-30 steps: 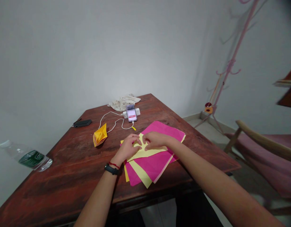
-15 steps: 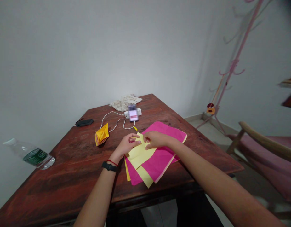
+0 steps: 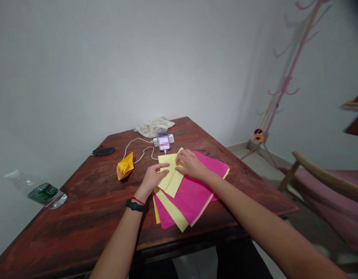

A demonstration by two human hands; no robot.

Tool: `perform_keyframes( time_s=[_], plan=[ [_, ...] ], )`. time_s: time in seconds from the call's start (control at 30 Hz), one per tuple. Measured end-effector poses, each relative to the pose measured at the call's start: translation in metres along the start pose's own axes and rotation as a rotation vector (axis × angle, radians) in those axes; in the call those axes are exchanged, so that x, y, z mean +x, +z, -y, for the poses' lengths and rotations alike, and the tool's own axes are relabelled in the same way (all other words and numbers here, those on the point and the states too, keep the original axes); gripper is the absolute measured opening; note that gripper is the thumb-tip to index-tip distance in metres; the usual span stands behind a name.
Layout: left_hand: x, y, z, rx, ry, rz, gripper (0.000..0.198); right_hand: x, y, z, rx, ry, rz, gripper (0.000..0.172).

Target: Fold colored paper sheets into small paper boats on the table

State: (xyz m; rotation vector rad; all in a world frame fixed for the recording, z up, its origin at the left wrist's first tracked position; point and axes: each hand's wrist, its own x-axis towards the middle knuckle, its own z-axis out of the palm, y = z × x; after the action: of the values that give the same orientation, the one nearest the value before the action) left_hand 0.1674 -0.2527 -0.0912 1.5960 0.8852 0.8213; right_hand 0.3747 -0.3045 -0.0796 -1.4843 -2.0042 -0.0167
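A pale yellow paper sheet (image 3: 171, 176) lies on top of a stack of pink and yellow sheets (image 3: 193, 197) on the wooden table (image 3: 88, 209). My left hand (image 3: 152, 178) pinches the sheet's left edge, thumb on top. My right hand (image 3: 190, 163) grips the sheet's far right corner with curled fingers. A black band and a red string sit on my left wrist. A folded orange paper figure (image 3: 124, 166) rests to the left of my hands.
A phone (image 3: 164, 141) on a white cable, a crumpled cloth (image 3: 154, 125) and a black case (image 3: 102, 151) lie at the table's far side. A water bottle (image 3: 36, 190) lies at the left edge. A wooden chair (image 3: 327, 182) and pink coat stand (image 3: 283, 81) are to the right.
The yellow sheet has been lifted and turned from lying wide across the stack to standing narrow and further from me. Both hands moved away from me with it.
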Motion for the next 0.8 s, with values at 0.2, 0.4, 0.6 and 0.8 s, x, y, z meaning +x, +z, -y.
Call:
perform_keyframes(
  time_s=[0.2, 0.4, 0.6, 0.8],
  plan=[
    [0.002, 0.008, 0.004, -0.224, 0.057, -0.13, 0.053, 0.001, 0.006, 0.004, 0.065, 0.124, -0.179, 0.007],
    [0.003, 0.012, 0.005, -0.395, 0.061, -0.133, 0.06, 0.003, 0.016, 0.003, 0.379, 0.298, -0.156, 0.014],
    [0.003, 0.012, 0.002, -0.497, -0.004, -0.129, 0.067, 0.006, 0.031, 0.001, 0.796, 0.395, -0.16, 0.03],
    [0.003, 0.013, 0.0, -0.553, -0.056, -0.079, 0.065, 0.006, 0.033, 0.007, 1.152, 0.574, -0.078, 0.032]
  ],
)
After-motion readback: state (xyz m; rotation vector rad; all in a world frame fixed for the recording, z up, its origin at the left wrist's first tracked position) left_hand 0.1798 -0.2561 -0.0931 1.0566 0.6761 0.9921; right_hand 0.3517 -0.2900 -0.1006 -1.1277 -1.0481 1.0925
